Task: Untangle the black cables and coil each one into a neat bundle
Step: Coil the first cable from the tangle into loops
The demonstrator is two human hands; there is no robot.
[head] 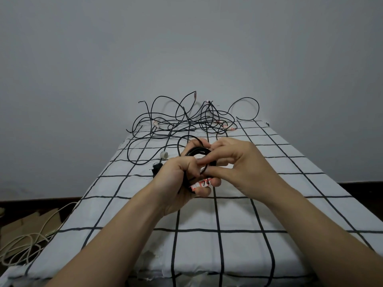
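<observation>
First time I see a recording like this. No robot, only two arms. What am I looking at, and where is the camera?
There is no machine: a person works with bare hands. The one picture comes from a camera worn on the head, looking forward and down. The left hand grips a coil of black cable with a white tag; the right hand pinches a strand of it. On the checked cloth, at the far end, lies a tangle of black cables, with a small white roll nearer the hands.
</observation>
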